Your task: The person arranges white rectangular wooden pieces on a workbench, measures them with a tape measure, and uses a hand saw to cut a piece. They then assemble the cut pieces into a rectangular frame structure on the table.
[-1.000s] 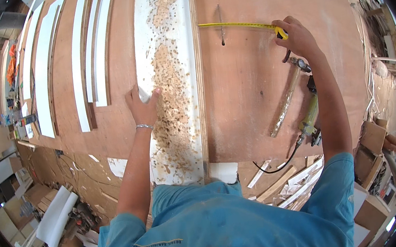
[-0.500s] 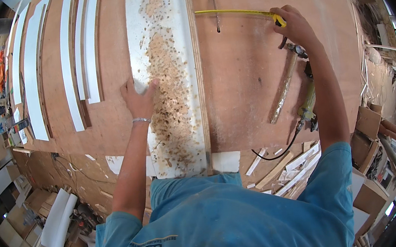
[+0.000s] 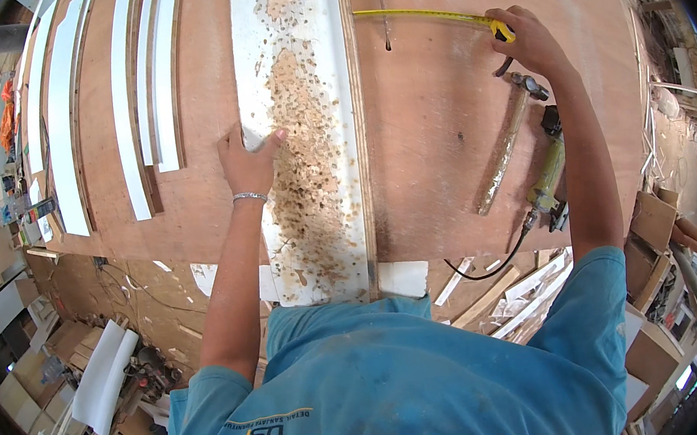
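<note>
A long white board (image 3: 249,65), its face speckled and worn to brown in the middle, runs lengthwise toward my body on the plywood table. My left hand (image 3: 250,164) grips its left edge, thumb spread on the top face and the fingers along the side, their tips partly hidden. To the right, my right hand (image 3: 528,42) is closed around a yellow and black tape measure (image 3: 503,31). Its yellow blade (image 3: 420,14) stretches left to the board's right edge, crossing above a slim dark rod (image 3: 386,34). Near my right forearm lies a hammer (image 3: 502,148).
A green-bodied tool (image 3: 546,173) with a black hose (image 3: 492,272) lies beside the hammer. Several white strips (image 3: 125,114) lie on the table's left side. Wood offcuts (image 3: 534,295) litter the floor below the table's near edge. Boards and scraps crowd both sides.
The whole view has shifted slightly. Both hands keep nearly the same places on the board and tape measure, and the blade's drawn-out length looks unchanged.
</note>
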